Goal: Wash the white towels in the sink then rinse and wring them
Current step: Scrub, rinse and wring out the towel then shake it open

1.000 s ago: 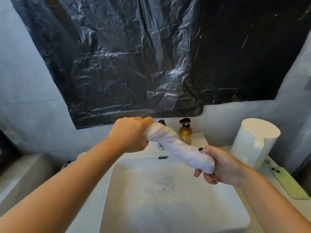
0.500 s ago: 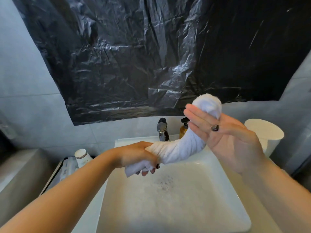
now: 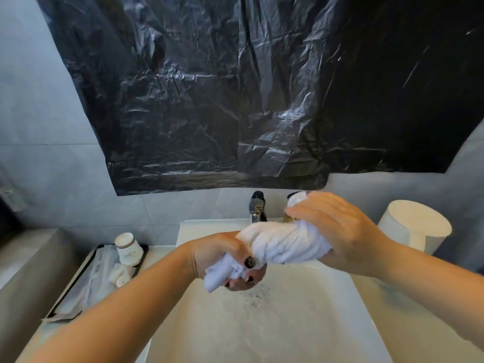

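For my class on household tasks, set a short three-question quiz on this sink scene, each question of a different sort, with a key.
1. True or false: the twisted white terry towel is held above the white rectangular ceramic sink.
2. Which hand grips the lower end of the towel? A. left hand B. right hand C. neither
3. Fill the gap: the chrome tap stands behind the towel, and the stack of white paper cups sits to the ____ of the sink.

Key: 1 true. 2 A; the right hand wraps the upper end. 3 left.
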A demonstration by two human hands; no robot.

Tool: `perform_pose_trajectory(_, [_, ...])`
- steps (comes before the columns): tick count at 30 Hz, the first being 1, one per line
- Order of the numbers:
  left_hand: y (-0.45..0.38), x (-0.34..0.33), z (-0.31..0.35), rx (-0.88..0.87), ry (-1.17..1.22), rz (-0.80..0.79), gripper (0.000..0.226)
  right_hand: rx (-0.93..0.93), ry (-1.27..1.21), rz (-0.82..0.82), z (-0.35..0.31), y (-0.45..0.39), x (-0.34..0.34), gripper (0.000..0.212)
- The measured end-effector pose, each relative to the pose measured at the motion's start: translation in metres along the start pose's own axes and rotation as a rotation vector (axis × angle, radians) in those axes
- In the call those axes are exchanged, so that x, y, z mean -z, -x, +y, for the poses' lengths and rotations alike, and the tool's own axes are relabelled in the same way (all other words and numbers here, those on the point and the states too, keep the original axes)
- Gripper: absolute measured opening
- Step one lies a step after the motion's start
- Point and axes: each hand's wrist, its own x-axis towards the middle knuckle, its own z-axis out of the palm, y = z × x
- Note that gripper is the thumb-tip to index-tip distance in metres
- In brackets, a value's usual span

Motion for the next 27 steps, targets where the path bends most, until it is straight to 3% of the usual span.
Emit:
perform_pose_trajectory(1, [-0.001,0.000,0.000,0.070,-0.035,0.040,0.006,-0.054,0.024,-0.021,0.002,0.006,-0.009,0.046])
perform_pose_trajectory(3, [-0.003,0.000,0.007,0.171,-0.285,0.037,0.008,-0.135,0.072,-0.231,0.002,0.001,-0.016,0.035])
perform_pose_trajectory(7, [-0.019,-0.009,0.012,0.212,-0.961,0.253,0.041,-0.281,0.190,-0.877,-0.015,-0.017,-0.033,0.022])
perform_pose_trajectory(11, [-0.039,-0.018,-0.028,0.174,-1.281,0.445,0.039,-0.383,0.085,-1.095,-0.014,-0.021,-0.058,0.011])
perform_pose_trajectory(14, [-0.044,-0.013,-0.047,0.132,-1.507,0.475,0.048,-0.551,-0.150,-1.217,-0.014,-0.015,-0.081,0.015])
perform_pose_trajectory(17, [-0.048,-0.002,-0.050,0.057,-1.753,0.446,0.049,-0.766,-0.416,-1.233,-0.019,-0.006,-0.100,0.016])
perform_pose_trajectory(21, [-0.053,0.013,-0.041,-0.065,-1.902,0.459,0.044,-1.028,-0.723,-1.079,-0.021,0.005,-0.110,0.020])
perform_pose_trajectory(24, [-0.054,0.020,-0.043,-0.141,-1.845,0.568,0.044,-1.107,-0.831,-0.933,-0.025,0.012,-0.112,0.042])
perform_pose_trajectory(27, [-0.048,0.021,-0.057,-0.190,-1.679,0.709,0.039,-1.098,-0.792,-0.794,-0.034,0.020,-0.110,0.031])
